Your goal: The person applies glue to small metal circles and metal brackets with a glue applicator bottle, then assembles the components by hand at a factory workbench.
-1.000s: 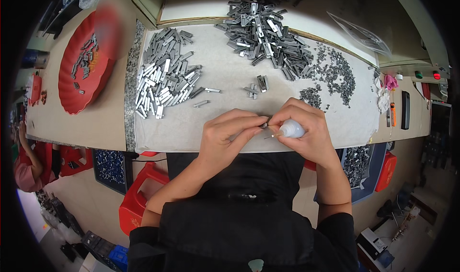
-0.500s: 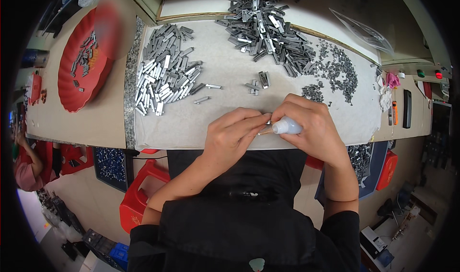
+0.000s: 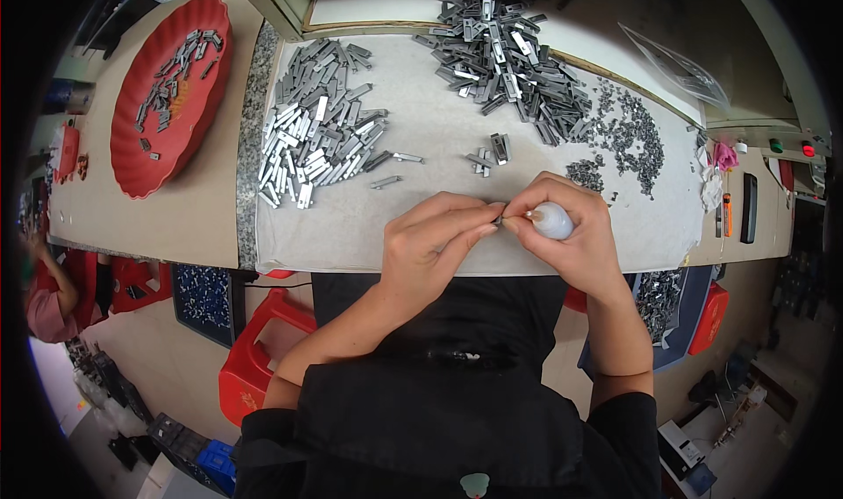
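Observation:
My left hand (image 3: pixel 430 240) is closed, with thumb and fingers pinching a small metal piece (image 3: pixel 499 221) that is mostly hidden by the fingertips. My right hand (image 3: pixel 584 235) has a small whitish squeeze bottle (image 3: pixel 555 223) tucked in its grip, nozzle toward the left hand. Its thumb and forefinger meet at the same metal piece. Just beyond the hands lie a few loose metal parts (image 3: pixel 500 148). Left of them spreads a pile of slim silver-grey metal parts (image 3: pixel 320 139). A darker heap of similar parts (image 3: pixel 505 60) rises at the back, with many tiny metal pieces (image 3: pixel 637 139) to its right.
A red scalloped tray (image 3: pixel 132 161) with some metal parts stands at left. A pale sheet (image 3: pixel 351 235) covers the worktop. At right lie an orange-handled tool (image 3: pixel 727 213) and a black oblong object (image 3: pixel 749 207). A red stool (image 3: pixel 241 380) and parts bins (image 3: pixel 206 301) are below; another person (image 3: pixel 53 301) is far left.
The bottle has shifted right and back in my right hand, its nozzle drawn away from the metal piece. My right thumb and forefinger now touch the piece. The whole view has shifted slightly.

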Available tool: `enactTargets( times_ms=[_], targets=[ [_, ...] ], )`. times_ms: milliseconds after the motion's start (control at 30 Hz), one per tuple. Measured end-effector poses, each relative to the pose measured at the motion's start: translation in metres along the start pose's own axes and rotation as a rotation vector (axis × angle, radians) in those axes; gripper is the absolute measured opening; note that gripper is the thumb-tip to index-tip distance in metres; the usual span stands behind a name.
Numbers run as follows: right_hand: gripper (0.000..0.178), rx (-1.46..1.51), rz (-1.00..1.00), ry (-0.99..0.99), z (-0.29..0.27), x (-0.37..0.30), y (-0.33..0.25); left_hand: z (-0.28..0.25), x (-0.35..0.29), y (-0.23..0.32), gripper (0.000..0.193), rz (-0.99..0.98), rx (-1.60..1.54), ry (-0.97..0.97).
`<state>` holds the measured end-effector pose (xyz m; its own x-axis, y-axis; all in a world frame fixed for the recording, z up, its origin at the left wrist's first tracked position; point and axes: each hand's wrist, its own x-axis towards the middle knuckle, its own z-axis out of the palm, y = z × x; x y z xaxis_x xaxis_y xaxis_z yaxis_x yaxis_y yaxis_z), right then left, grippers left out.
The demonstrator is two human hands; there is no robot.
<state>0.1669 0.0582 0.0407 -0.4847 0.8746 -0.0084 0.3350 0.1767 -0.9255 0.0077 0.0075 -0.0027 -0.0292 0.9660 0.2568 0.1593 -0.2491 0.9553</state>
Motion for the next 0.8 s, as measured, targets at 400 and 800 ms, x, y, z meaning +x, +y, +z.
enactTargets(
  times_ms=[400,800],
  targets=[
    [0.009,-0.094,-0.085,0.102,0.012,-0.002,-0.005,-0.005,0.001,0.002,0.014,-0.011,0.013,-0.014],
    [0.005,0.457,0.234,0.182,0.027,-0.012,0.002,-0.004,-0.006,0.000,0.011,-0.125,-0.163,0.019]
  ],
)
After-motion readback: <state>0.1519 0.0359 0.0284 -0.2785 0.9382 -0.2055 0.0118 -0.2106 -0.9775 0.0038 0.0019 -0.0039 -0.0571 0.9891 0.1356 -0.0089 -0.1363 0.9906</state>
